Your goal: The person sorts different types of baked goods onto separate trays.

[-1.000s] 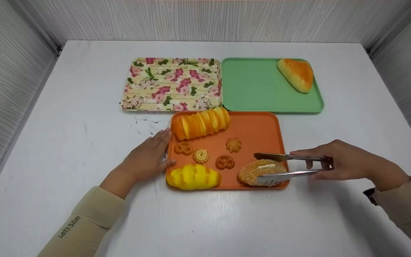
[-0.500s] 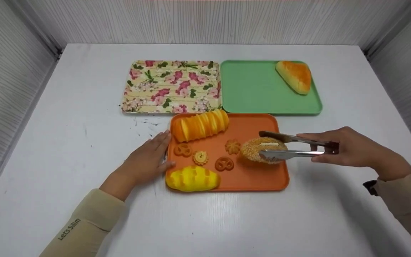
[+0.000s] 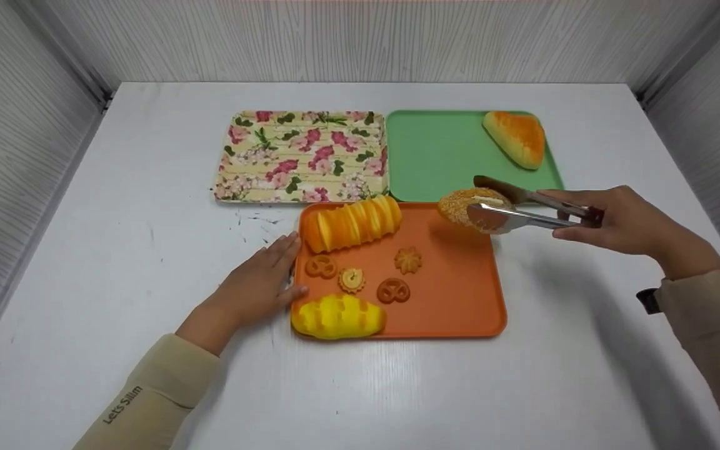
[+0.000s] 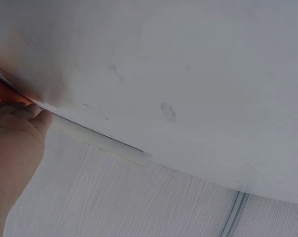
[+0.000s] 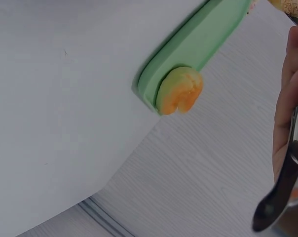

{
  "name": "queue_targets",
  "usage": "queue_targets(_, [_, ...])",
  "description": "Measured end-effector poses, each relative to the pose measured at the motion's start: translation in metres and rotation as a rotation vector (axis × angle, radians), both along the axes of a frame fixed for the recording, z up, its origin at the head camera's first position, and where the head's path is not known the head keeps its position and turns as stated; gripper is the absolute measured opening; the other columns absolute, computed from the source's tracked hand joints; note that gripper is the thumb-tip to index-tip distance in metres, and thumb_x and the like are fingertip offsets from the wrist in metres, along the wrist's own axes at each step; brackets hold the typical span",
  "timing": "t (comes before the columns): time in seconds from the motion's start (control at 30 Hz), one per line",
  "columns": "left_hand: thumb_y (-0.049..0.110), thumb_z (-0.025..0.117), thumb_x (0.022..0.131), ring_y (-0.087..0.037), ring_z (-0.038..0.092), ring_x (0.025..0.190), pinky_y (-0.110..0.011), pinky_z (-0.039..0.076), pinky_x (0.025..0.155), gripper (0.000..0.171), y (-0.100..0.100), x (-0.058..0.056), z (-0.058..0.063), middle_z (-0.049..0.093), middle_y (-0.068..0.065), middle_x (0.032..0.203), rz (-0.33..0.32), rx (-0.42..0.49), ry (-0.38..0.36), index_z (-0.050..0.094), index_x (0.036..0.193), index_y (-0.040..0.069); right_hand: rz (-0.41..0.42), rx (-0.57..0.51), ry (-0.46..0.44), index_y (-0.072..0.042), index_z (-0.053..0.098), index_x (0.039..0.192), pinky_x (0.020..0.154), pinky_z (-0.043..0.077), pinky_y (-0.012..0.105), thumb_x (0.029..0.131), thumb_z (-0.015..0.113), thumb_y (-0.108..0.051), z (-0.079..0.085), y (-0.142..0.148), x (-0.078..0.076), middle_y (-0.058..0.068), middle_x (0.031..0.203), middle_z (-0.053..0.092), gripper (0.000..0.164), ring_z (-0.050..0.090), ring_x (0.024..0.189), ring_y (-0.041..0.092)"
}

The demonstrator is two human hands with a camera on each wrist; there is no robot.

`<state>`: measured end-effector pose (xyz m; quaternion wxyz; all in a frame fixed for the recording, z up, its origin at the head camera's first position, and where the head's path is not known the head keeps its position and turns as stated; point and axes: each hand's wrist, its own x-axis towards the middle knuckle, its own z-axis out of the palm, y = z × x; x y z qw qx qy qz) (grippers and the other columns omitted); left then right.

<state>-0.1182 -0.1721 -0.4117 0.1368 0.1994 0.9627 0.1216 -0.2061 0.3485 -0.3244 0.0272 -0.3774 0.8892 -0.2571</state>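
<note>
My right hand (image 3: pixel 616 219) grips metal tongs (image 3: pixel 541 219), whose arms pinch a seed-coated bread roll (image 3: pixel 457 205). The roll hangs above the back right part of the orange tray (image 3: pixel 454 312), near the front edge of the green tray (image 3: pixel 441 156). In the right wrist view, fingers (image 5: pixel 289 98) wrap the tongs at the right edge. My left hand (image 3: pixel 254 287) rests at the orange tray's left edge, fingers straight and thumb over the rim. On that tray lie a sliced-look loaf (image 3: pixel 354 224), a yellow bread (image 3: pixel 339 317), two pretzel cookies (image 3: pixel 393 291), a round cookie (image 3: pixel 352 280) and a flower-shaped cookie (image 3: pixel 408 260).
A wedge-shaped bread (image 3: pixel 518 137) lies at the green tray's back right corner. Left of that tray is a floral tray (image 3: pixel 304 156), both behind the orange one. The trays stand on a white table (image 3: pixel 360 394) with pale wood-grain walls (image 3: pixel 360 44) around it.
The seeded roll has been lifted off the orange tray's front right corner in the tongs and carried away toward the back. My left hand stays at the tray's edge.
</note>
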Motion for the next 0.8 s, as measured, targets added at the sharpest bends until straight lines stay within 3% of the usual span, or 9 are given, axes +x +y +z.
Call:
queue_targets(0.37, [0.055, 0.044, 0.095, -0.025, 0.008, 0.144, -0.045, 0.015, 0.114, 0.084, 0.000, -0.001, -0.003, 0.006, -0.007, 0.159, 0.005, -0.004, -0.005, 0.008, 0.153, 0.006, -0.234, 0.137, -0.020, -0.020, 0.055, 0.137, 0.042, 0.036, 0.023, 0.085, 0.074, -0.022, 0.003, 0.012, -0.020, -0.001, 0.064, 0.054, 0.055, 0.041, 0.046, 0.010])
queue_targets(0.6, [0.054, 0.046, 0.095, -0.025, 0.009, 0.144, -0.044, 0.014, 0.114, 0.084, 0.000, -0.002, -0.004, 0.008, -0.008, 0.159, 0.001, -0.013, -0.002, 0.009, 0.153, 0.004, -0.276, 0.186, 0.018, -0.023, 0.054, 0.138, 0.046, 0.039, 0.025, 0.086, 0.073, -0.024, 0.002, 0.024, -0.033, 0.005, 0.089, 0.065, 0.056, 0.048, 0.050, 0.012])
queue_targets(0.8, [0.053, 0.047, 0.095, -0.025, 0.010, 0.144, -0.045, 0.014, 0.114, 0.085, 0.001, -0.002, -0.003, 0.009, -0.009, 0.159, 0.001, -0.009, -0.004, 0.009, 0.153, 0.004, -0.313, 0.219, 0.032, -0.024, 0.053, 0.138, 0.048, 0.041, 0.025, 0.085, 0.073, -0.027, -0.001, 0.032, -0.039, 0.006, 0.091, 0.066, 0.057, 0.051, 0.055, 0.012])
